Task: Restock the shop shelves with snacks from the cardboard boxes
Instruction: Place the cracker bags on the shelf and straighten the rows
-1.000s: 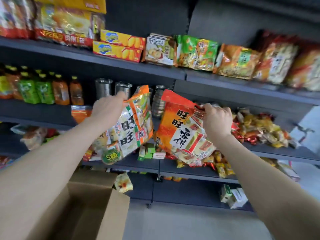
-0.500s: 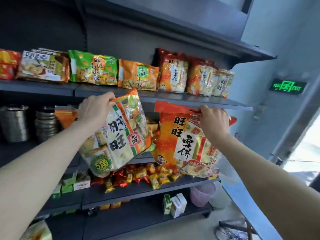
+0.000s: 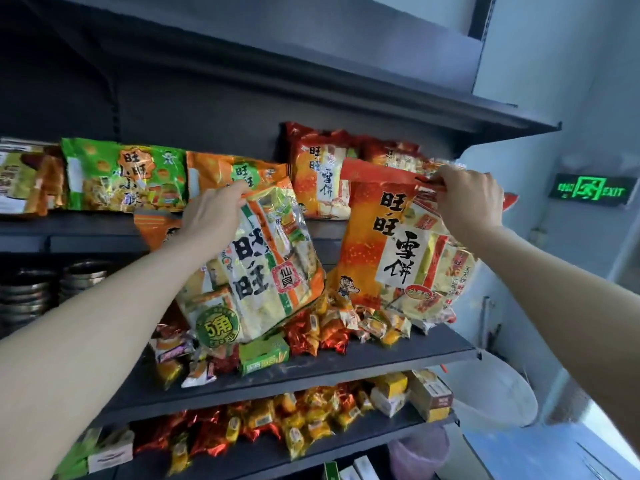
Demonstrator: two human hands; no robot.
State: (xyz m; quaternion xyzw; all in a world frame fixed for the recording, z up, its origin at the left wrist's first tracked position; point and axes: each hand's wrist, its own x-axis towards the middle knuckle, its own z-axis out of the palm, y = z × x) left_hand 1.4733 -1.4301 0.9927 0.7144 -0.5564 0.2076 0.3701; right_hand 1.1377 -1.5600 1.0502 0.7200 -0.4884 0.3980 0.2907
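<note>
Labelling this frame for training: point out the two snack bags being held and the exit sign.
Clear-fronted bag [image 3: 256, 282], head view, middle of its front.
Orange bag [image 3: 401, 265], head view, its white label.
Exit sign [image 3: 588, 189], head view, its green figure.

Daylight floods from lower right; upper shelves [image 3: 242, 81] stay dim (wide-angle bends the edges), glare on foil wrappers [image 3: 311, 336].

Behind the left hand [image 3: 211, 220], gripping a white-and-orange plastic snack bag [image 3: 256, 271], and the right hand [image 3: 471, 202], gripping a red-orange plastic snack bag [image 3: 391, 258], a row of standing plastic snack bags [image 3: 124, 174] fills the dark grey upper shelf [image 3: 86, 226]. Open room lies above that row, under the dark top board [image 3: 346, 98]. Below both grips, loose foil-wrapped sweets [image 3: 329, 332] cover the middle shelf [image 3: 346, 363].
</note>
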